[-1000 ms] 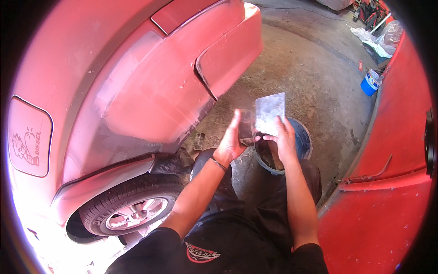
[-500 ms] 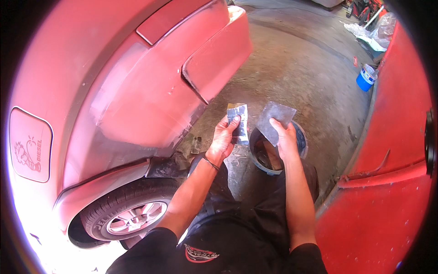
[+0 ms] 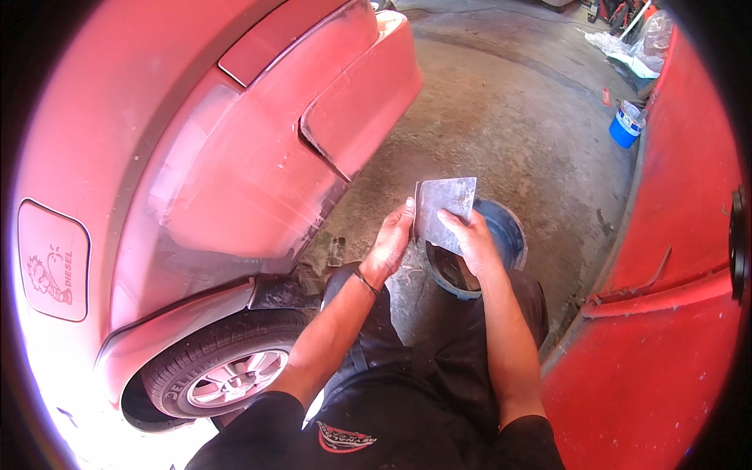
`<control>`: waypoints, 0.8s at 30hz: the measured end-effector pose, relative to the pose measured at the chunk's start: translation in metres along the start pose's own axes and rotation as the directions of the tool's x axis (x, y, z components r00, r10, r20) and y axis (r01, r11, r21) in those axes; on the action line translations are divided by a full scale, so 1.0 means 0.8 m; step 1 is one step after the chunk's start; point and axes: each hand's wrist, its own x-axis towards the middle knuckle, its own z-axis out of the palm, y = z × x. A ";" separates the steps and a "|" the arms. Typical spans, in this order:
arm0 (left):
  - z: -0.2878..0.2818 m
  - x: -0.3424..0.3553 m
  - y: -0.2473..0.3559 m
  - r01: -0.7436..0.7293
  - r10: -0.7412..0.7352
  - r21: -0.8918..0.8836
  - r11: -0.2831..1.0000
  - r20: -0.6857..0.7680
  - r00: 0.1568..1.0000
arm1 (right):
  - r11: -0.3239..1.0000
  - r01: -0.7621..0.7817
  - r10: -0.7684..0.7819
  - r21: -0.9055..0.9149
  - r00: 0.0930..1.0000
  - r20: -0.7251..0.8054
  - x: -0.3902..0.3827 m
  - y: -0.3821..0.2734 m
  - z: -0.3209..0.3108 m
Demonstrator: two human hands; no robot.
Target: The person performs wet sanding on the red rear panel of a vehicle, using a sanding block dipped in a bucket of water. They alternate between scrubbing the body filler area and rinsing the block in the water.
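My right hand [image 3: 474,236] grips a thin grey rectangular sheet [image 3: 448,197], its thumb flat across the face. It looks like sandpaper, though its grain does not show clearly. My left hand [image 3: 392,237] is closed at the sheet's left edge. Between its thumb and fingers is a small flat piece [image 3: 417,205], now seen nearly edge-on and mostly hidden behind the grey sheet. Both hands are above a dark blue bucket [image 3: 513,244] between my knees. Something flat and brownish [image 3: 453,270] shows inside the bucket, partly covered by my right arm.
A vehicle's reddish body panel [image 3: 243,180] with dull, greyish patches fills the left, above a wheel [image 3: 239,378]. A red panel [image 3: 650,352] stands close on the right. Farther off are a small blue-and-white bucket [image 3: 627,125] and plastic sheeting [image 3: 654,35] on the concrete floor [image 3: 501,117].
My hands have come together. The grey sheet has moved left, up against the small shiny piece in my left hand, which has turned edge-on and is now mostly covered.
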 end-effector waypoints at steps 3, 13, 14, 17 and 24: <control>0.009 -0.005 -0.007 0.082 -0.112 -0.353 0.932 -0.063 0.992 | 1.000 0.014 -0.015 -0.020 0.998 -0.063 0.001 -0.002 0.005; 0.018 -0.001 0.015 0.026 -0.030 -0.230 0.973 -0.013 0.999 | 0.997 0.053 -0.055 -0.059 0.998 -0.021 -0.006 -0.008 0.003; 0.020 -0.001 0.017 0.039 -0.045 -0.230 0.972 -0.022 0.999 | 0.995 0.088 -0.089 -0.055 0.996 -0.014 -0.004 -0.006 0.001; 0.028 -0.003 0.019 0.004 -0.019 -0.256 0.967 -0.056 0.998 | 0.992 0.109 -0.109 -0.064 0.994 0.004 -0.004 -0.001 -0.002; 0.040 -0.005 -0.008 -0.102 0.091 -0.020 0.995 -0.297 0.950 | 0.962 0.179 -0.188 -0.207 0.982 -0.025 -0.001 0.006 -0.001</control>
